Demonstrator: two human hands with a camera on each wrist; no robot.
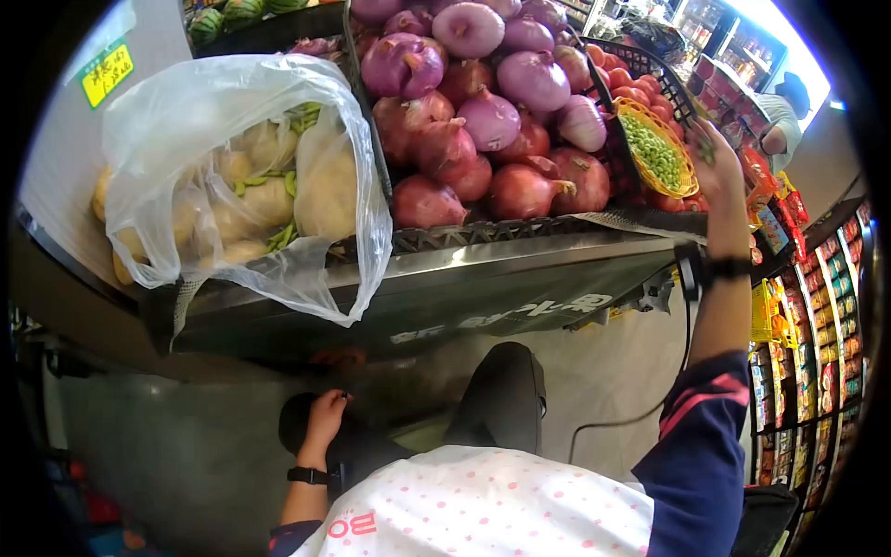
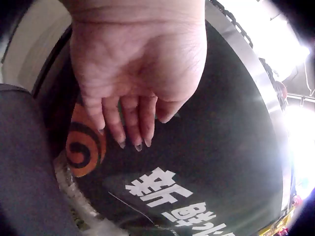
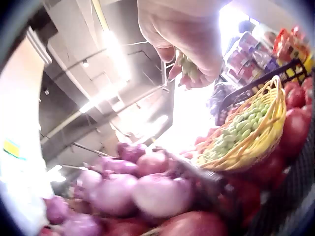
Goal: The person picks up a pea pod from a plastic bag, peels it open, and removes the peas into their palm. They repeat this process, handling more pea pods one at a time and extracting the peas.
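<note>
Above the right rim of a yellow wicker basket (image 1: 691,176) of shelled green beans (image 1: 652,148), the right hand (image 1: 719,172) is raised. In the right wrist view this hand (image 3: 184,42) has its fingers curled round several green beans (image 3: 188,68), with the basket (image 3: 275,118) below it. Low beside the person's leg is the left hand (image 1: 325,418); in the left wrist view this hand (image 2: 140,73) hangs loosely with nothing in it. A plastic bag (image 1: 343,97) with green pods (image 1: 290,184) lies on potatoes (image 1: 325,190) at the left.
Red onions (image 1: 492,121) fill the middle crate, with tomatoes (image 1: 640,88) behind and around the basket. A metal stand edge (image 1: 445,265) runs along the front. Snack shelves (image 1: 817,371) stand at the right, and another person (image 1: 784,121) is at the far right back.
</note>
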